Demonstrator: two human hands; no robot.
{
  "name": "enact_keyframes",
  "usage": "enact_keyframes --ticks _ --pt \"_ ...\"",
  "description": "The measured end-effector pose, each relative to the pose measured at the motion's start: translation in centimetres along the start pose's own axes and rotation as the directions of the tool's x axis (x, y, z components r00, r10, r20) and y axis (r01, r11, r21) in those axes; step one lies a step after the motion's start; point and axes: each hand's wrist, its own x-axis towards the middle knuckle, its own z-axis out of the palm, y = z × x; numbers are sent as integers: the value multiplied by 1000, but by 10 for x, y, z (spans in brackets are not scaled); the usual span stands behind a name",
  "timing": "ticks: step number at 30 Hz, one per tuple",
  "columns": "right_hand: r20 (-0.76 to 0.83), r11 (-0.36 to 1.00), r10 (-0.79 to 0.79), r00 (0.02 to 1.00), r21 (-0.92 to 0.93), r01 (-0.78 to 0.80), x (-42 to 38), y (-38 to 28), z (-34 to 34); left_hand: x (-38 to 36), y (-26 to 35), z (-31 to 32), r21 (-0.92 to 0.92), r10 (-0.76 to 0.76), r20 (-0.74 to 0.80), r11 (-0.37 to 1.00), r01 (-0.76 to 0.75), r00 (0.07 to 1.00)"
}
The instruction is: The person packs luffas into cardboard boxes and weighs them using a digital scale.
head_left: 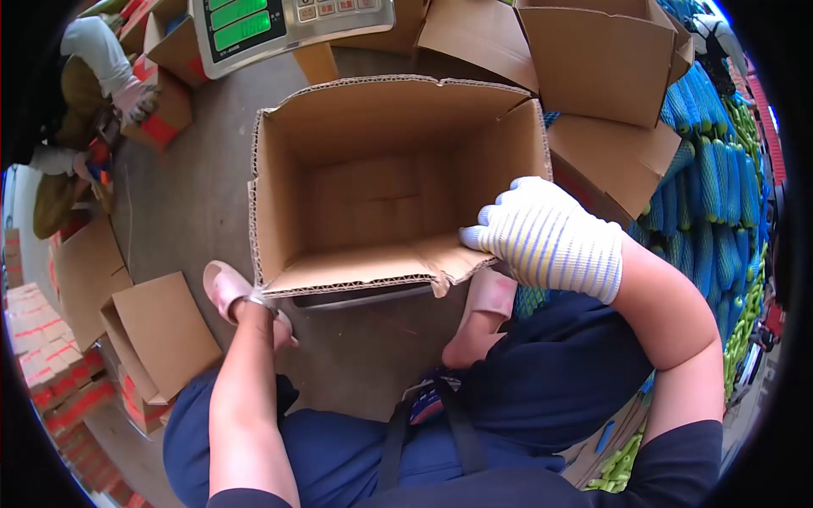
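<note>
Perhaps the near rim (439, 284) of the carton (330, 135) could tear further, because it is already ragged beside the place where the right hand (555, 237) grasps it, the gloved fingers (487, 224) bent over the edge. The carton lies open upward, in front of the person, close to the scale (292, 25); with an uneven pull it might tilt. The left hand is hidden behind the near left corner, so I cannot tell its grasp. What supports the carton is mostly covered, and the scale is cut off above.
</note>
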Motion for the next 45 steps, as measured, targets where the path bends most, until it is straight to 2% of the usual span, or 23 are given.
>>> enact_keyframes --ticks 5,10,14,15,19,22,25,28,30,31,32,33,34,35,36,37,38,39,40,41,42,44,45 --pt "-59 995 -7 998 -99 1 -17 18 -2 -7 -43 49 -163 6 11 987 -4 1000" --pt "-39 999 -17 999 -40 16 -32 11 9 -27 -75 91 -256 63 -4 965 -62 998" --pt "-199 992 -120 973 18 126 -34 -5 21 -38 -83 99 -250 114 10 962 -108 993" --pt "-176 993 -114 978 14 118 -33 -7 16 -42 -87 102 -239 123 30 964 -113 992" --pt "-493 999 -51 868 -27 43 -14 0 40 -57 -89 105 -182 196 143 969 -169 970" --pt "-401 993 -115 909 -56 101 -31 -9 32 -57 -80 95 4 73 306 997 -78 949" --pt "-405 984 -139 904 -158 81 -43 -4 34 -62 -69 116 167 -77 146 985 52 986" --pt "-702 993 68 709 -21 -115 -105 14 6 -78 -53 139 351 -171 -141 912 211 975" --pt "-808 944 329 490 283 -167 -183 30 -2 -93 -45 157 428 -205 -286 846 316 936" --pt "-871 913 403 281 361 -190 -238 35 14 -110 -42 169 457 -217 -340 812 362 915" --pt "-899 901 418 -131 428 -67 -261 48 51 -116 -43 174 486 -227 -383 775 404 895" --pt "-849 837 454 -271 510 -197 -299 50 81 -124 -44 178 503 -249 -407 742 443 879" --pt "-819 712 500 -282 574 -404 -341 59 124 -133 -46 182 516 -267 -410 720 463 872" --pt "-749 503 617 -243 612 -610 -388 61 169 -140 -47 180 499 -286 -391 733 462 875" --pt "-695 179 671 -259 491 -853 -435 51 208 -146 -47 177 480 -305 -371 745 463 877" --pt "-388 -206 815 -431 501 -841 -479 39 236 -152 -48 176 439 -357 -321 764 472 877" --pt "-408 -425 696 -590 428 -797 -518 27 280 -168 -47 187 448 -348 -327 762 468 879" --pt "-264 -556 699 -665 384 -737 -549 12 324 -192 -40 205 501 -358 -81 792 349 930" --pt "57 -687 679 -732 401 -606 -567 -2 345 -210 -32 223 519 -353 172 826 220 920" --pt "235 -740 667 -707 314 -594 -573 -7 337 -219 -24 237 483 -314 309 865 136 898" --pt "255 -744 662 -704 335 -578 -577 -7 334 -234 -15 264 475 -172 318 880 0 932" --pt "205 -620 731 -652 598 -508 -590 -9 348 -243 5 307 429 101 370 863 -266 924" --pt "244 -438 784 -571 868 -232 -585 -10 355 -255 24 336 428 212 417 812 -396 884"
